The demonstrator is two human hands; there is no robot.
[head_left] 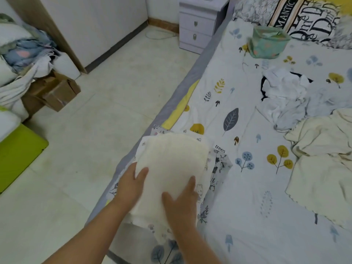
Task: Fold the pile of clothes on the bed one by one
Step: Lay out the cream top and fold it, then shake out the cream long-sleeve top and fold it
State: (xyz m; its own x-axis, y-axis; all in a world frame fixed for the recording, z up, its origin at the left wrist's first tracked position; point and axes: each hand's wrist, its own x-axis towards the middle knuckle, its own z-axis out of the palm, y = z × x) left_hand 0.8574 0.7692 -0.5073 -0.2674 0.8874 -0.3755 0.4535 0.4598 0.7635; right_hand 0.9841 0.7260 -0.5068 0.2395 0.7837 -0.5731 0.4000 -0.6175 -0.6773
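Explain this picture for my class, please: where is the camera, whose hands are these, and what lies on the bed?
The camera sits on a person's head, looking forward and down, so the arms reach in from below. There is no machine. The left hand and right hand hold a folded cream fluffy cloth over a stack of folded printed clothes at the bed's edge. Farther along the leaf-patterned white bedsheet lie unfolded things: a crumpled white garment, a rumpled cream blanket-like cloth and a green patterned fabric pouch.
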